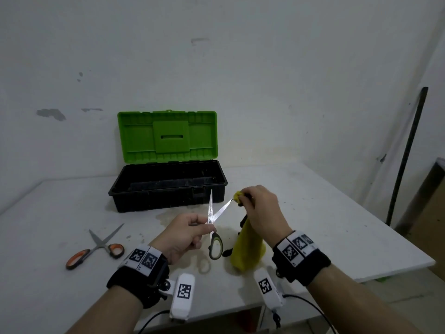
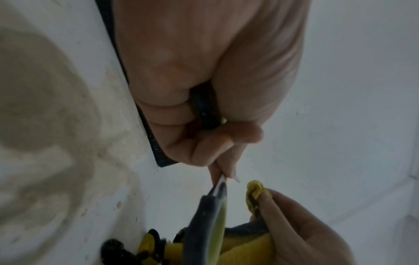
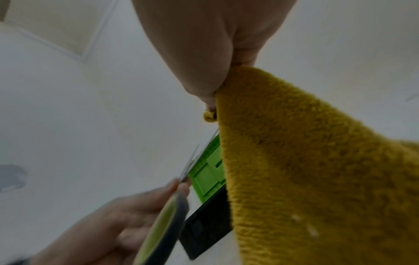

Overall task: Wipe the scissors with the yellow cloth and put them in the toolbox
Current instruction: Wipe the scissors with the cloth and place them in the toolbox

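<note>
The open toolbox (image 1: 168,186) is set at the back of the desk (image 1: 313,213). A second pair of scissors (image 1: 96,247) is laid front left. The held scissors (image 1: 214,227) and cloth (image 1: 248,249) are raised before the toolbox, apparently touching.

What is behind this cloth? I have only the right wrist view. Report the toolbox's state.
Observer: The toolbox stands open on the table, with its green lid upright.
Operator: Describe the blades.
Observer: The left hand pinches the green-handled scissors near the pivot, with the blades spread in a V. The right hand pinches the yellow cloth at one blade's tip.
Operator: List anything else.
Observer: Orange-handled scissors lie open on the table, left of the hands.
</note>
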Motion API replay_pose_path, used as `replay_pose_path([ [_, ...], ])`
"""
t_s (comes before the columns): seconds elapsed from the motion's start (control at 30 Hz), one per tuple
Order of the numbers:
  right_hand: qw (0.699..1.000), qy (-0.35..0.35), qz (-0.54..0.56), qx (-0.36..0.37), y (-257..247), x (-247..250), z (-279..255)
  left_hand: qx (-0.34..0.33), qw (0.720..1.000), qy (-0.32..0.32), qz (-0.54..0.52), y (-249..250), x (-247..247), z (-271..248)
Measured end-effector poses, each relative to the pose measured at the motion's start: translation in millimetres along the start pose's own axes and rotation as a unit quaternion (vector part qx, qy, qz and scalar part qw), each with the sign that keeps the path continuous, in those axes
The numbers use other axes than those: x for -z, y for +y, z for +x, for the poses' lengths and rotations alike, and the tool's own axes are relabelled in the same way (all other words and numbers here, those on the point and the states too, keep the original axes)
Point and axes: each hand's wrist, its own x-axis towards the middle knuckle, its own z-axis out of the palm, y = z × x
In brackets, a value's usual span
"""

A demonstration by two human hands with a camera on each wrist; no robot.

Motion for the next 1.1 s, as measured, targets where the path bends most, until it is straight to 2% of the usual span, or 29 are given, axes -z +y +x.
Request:
replay_pose_path([
  [0.1, 0.995, -0.034, 0.035, 0.085, -20, -11, -26, 0.019, 0.999, -0.007, -0.047, -3, -3, 3],
  [0.17, 0.993, -0.05, 0.032, 0.1, -20, -20, -34, 0.027, 0.998, -0.012, -0.057, -4, -6, 3],
  [0.33, 1.0, 0.0, 0.024, 0.012, 2, -7, -11, 0.019, 0.999, -0.024, -0.036, -1, -5, -3],
  [0.4, 1.0, 0.017, 0.005, 0.004, 2, -1, -7, 0.012, 1.0, -0.022, -0.019, -2, -4, -3],
  [0.47, 1.0, -0.003, 0.007, 0.027, -10, 0, -11, 0.004, 1.0, -0.015, 0.009, -4, -4, -1],
  [0.6, 0.992, -0.116, -0.03, 0.048, -25, -12, -23, -0.021, 0.996, -0.01, 0.084, -4, -8, 1],
  [0.67, 0.991, -0.121, -0.052, 0.011, -18, -10, -15, -0.032, 0.993, -0.007, 0.115, -5, -6, 2],
  [0.77, 0.993, -0.085, -0.069, -0.048, -4, -2, -1, -0.027, 0.992, -0.002, 0.12, -6, 1, 1],
  [0.87, 0.999, -0.033, -0.029, -0.01, -5, 2, -4, -0.014, 0.996, 0.001, 0.087, -6, 1, 1],
  [1.0, 0.993, -0.096, 0.015, 0.072, -23, -10, -29, 0.0, 0.999, -0.01, 0.031, -2, -6, 0],
  [1.1, 0.996, -0.073, 0.008, 0.045, -13, -14, -23, 0.008, 1.0, -0.009, 0.019, -1, -10, -1],
])
